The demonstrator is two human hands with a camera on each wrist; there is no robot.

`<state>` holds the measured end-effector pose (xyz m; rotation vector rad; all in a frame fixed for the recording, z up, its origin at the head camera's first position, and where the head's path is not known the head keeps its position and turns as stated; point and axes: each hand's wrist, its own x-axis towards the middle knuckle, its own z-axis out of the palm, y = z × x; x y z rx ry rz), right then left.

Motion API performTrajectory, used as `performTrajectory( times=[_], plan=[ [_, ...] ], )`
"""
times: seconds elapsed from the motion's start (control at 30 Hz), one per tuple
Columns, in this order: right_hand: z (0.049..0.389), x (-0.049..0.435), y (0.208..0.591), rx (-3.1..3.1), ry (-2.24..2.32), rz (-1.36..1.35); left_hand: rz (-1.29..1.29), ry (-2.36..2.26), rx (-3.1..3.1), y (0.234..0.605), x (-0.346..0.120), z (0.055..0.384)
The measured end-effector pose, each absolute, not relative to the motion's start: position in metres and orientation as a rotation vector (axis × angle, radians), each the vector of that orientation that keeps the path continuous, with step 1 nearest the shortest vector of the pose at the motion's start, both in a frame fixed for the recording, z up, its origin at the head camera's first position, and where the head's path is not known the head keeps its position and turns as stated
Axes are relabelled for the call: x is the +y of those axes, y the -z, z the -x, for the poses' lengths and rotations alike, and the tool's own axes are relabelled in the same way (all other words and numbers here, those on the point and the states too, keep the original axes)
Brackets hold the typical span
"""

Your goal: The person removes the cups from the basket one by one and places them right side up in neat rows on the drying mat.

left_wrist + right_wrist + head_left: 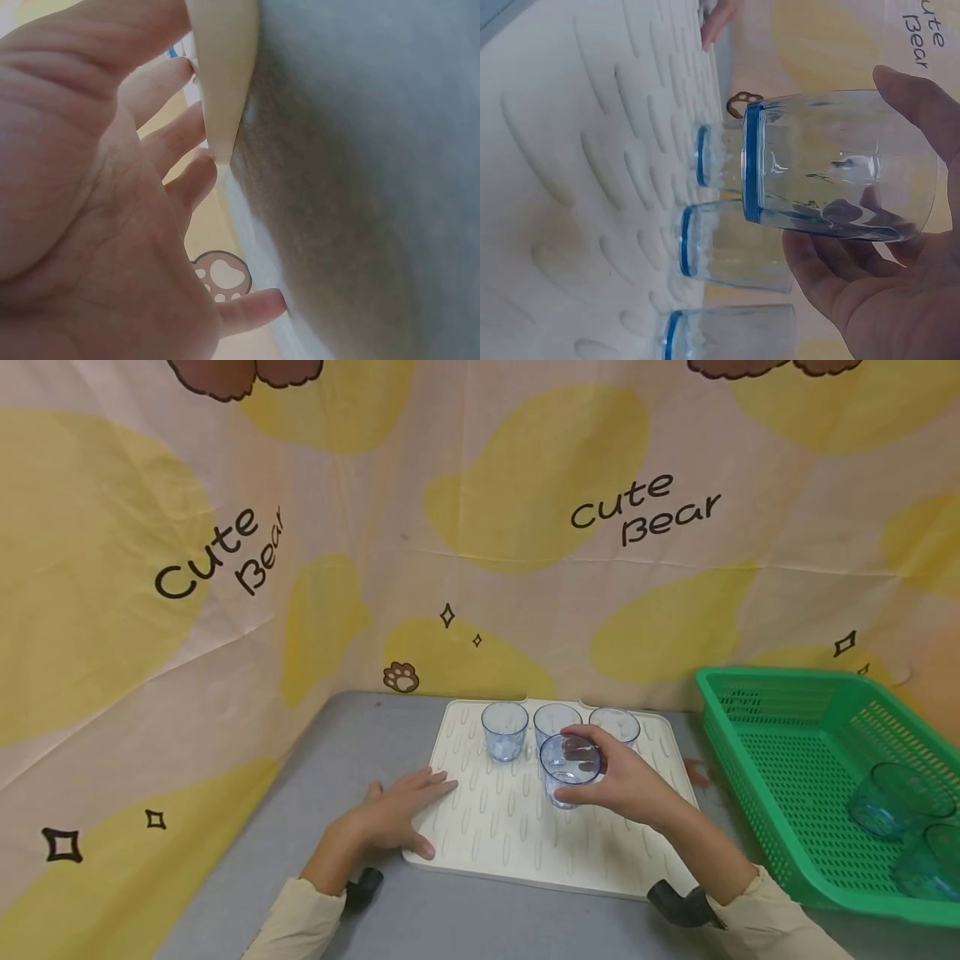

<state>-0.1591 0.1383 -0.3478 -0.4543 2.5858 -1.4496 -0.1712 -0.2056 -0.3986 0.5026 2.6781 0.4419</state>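
Observation:
My right hand grips a clear bluish glass tumbler, thumb on one side and fingers on the other. The tumbler is upright over the middle of a cream ridged drying mat; in the right wrist view its thick blue base hangs close over the mat. Behind it, three similar glasses stand in a row on the mat: a left glass, a middle glass partly hidden, and a right glass. My left hand rests at the mat's left edge, fingers extended and spread.
On the right stands a green perforated plastic basket holding two more glasses, one glass lying toward its middle. The mat lies on a grey tabletop. A printed cloth hangs behind and along the left side.

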Motion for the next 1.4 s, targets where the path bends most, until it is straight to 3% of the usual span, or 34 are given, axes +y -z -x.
performTrajectory(
  times=[1.4],
  plan=[
    [0.184, 0.055, 0.391, 2.518, 1.561, 0.406, -0.543, -0.437, 2.675, 0.401, -0.209, 0.173]
  ],
)
